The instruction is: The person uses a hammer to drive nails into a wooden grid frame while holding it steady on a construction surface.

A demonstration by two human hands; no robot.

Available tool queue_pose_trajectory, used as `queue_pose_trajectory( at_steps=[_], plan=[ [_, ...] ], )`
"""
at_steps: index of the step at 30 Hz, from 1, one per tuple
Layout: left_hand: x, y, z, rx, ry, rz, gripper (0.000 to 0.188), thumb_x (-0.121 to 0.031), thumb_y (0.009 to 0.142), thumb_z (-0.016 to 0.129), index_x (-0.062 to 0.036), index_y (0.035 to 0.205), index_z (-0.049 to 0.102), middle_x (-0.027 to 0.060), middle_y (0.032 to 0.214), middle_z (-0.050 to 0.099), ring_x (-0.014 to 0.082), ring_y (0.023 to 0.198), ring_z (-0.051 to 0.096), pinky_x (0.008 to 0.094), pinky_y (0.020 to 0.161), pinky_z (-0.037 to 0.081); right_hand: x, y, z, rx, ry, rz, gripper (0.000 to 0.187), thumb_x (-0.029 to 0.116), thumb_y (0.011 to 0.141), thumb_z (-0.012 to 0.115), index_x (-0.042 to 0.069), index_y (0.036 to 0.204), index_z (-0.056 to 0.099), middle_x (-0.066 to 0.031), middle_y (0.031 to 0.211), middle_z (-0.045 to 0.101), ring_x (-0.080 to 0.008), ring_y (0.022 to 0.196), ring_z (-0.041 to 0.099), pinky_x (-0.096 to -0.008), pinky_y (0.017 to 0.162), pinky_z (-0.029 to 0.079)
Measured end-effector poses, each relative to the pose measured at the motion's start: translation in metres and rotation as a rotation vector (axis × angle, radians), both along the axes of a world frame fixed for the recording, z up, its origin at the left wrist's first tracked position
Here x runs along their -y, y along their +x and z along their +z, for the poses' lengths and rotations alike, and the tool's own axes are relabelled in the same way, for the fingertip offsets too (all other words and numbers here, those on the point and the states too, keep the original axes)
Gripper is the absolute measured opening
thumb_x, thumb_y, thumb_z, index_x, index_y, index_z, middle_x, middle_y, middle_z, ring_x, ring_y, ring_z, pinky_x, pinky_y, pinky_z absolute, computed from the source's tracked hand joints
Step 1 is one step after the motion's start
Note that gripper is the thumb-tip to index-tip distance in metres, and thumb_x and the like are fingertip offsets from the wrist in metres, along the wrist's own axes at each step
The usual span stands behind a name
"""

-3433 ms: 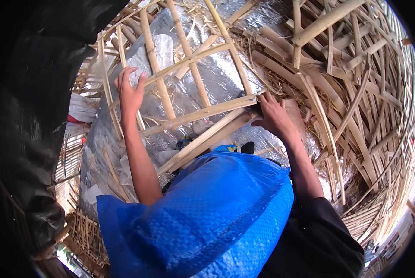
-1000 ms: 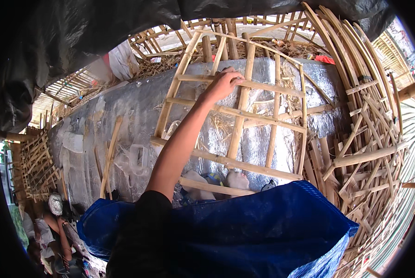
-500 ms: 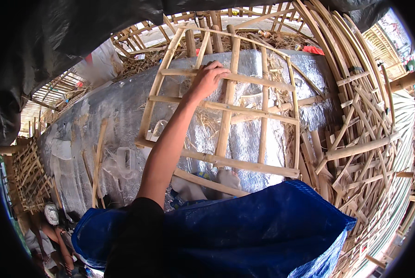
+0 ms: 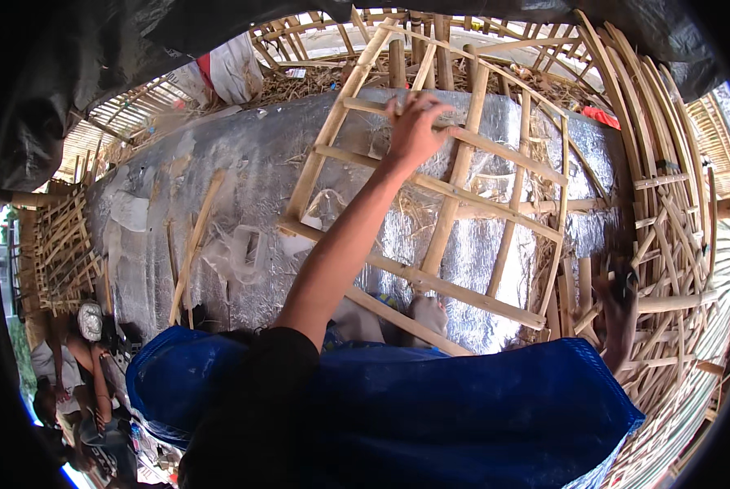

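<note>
A bamboo lattice frame (image 4: 455, 175) of lashed strips and poles lies tilted in front of me. My left hand (image 4: 420, 130) is at its upper crossbar, fingers spread apart and not wrapped round it. Low on the right my right hand (image 4: 617, 306) shows in shadow, raised beside the stacked bamboo. Its fingers look curled around a small dark thing that I cannot make out. Under the frame a silvery foil sheet (image 4: 300, 155) covers the surface, with straw and bamboo scraps on it. A blue plastic sheet (image 4: 463, 399) covers my front.
Bent and crossed bamboo strips (image 4: 666, 220) crowd the right side. A loose bamboo strip (image 4: 195, 244) lies on the foil at left. Short posts (image 4: 397, 65) stand at the far edge. Black sheeting (image 4: 96, 49) hangs overhead. Another person's arm (image 4: 100, 383) shows at lower left.
My left hand has loosened from the crossbar and its fingers have spread. My right hand has come into view at right. The whole view has shifted, so the frame sits farther right.
</note>
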State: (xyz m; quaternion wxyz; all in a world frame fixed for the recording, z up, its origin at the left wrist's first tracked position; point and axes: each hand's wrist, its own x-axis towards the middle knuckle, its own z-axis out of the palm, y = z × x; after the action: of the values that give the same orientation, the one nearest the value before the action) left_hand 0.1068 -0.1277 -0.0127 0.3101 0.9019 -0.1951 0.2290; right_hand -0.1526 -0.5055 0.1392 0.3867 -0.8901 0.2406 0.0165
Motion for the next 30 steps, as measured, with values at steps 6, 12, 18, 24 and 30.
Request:
queue_pose_trajectory(
  at_steps=[6,12,18,24,30],
  plan=[
    [-0.001,-0.004,0.017,-0.417,-0.002,0.544,0.142,-0.090,0.039,0.078,0.0074,0.134,0.035,0.0216,0.128,0.037,0.0326,0.124,0.032,0.0491,0.099,0.027,0.014,0.166,-0.085,-0.010,-0.304,-0.082,0.067,0.070,0.070,0.078,0.004,0.077,0.075,-0.0091,0.066,0.066,-0.0204,0.061,0.061,-0.0381,0.062,0.047],
    [0.005,-0.012,0.012,-0.476,-0.134,0.651,0.138,-0.088,0.045,0.078,0.0049,0.136,0.032,0.0207,0.124,0.035,0.0358,0.121,0.033,0.0545,0.102,0.027,0.006,0.202,-0.106,0.122,-0.335,-0.118,0.080,0.069,0.057,0.086,-0.004,0.086,0.074,-0.0182,0.079,0.073,-0.0298,0.075,0.071,-0.0422,0.074,0.054],
    [-0.004,-0.002,-0.008,-0.451,-0.289,0.666,0.117,-0.074,0.063,0.081,0.0017,0.139,0.034,0.0236,0.131,0.037,0.0405,0.130,0.030,0.0627,0.105,0.023,-0.020,0.134,-0.084,0.194,-0.292,-0.151,0.050,0.049,0.077,0.084,0.001,0.076,0.071,-0.0097,0.069,0.069,-0.0174,0.056,0.062,-0.0347,0.057,0.049],
    [-0.033,-0.004,-0.033,-0.144,-0.355,0.227,0.093,-0.069,0.065,0.083,-0.0098,0.133,0.059,0.0224,0.126,0.061,0.0357,0.123,0.053,0.0475,0.104,0.040,-0.105,-0.053,-0.037,-0.213,0.445,0.272,0.022,0.019,0.084,0.083,0.003,0.088,0.067,-0.0035,0.069,0.066,-0.0108,0.062,0.063,-0.0270,0.056,0.049],
    [-0.015,-0.012,0.019,-0.475,-0.214,0.052,0.074,-0.055,0.072,0.083,-0.0088,0.127,0.063,0.0203,0.136,0.057,0.0383,0.137,0.043,0.0601,0.110,0.032,-0.143,-0.124,-0.093,-0.143,0.103,0.634,0.018,0.008,0.075,0.083,-0.001,0.079,0.069,-0.0133,0.110,0.071,-0.0257,0.091,0.069,-0.0366,0.079,0.055]
  ],
)
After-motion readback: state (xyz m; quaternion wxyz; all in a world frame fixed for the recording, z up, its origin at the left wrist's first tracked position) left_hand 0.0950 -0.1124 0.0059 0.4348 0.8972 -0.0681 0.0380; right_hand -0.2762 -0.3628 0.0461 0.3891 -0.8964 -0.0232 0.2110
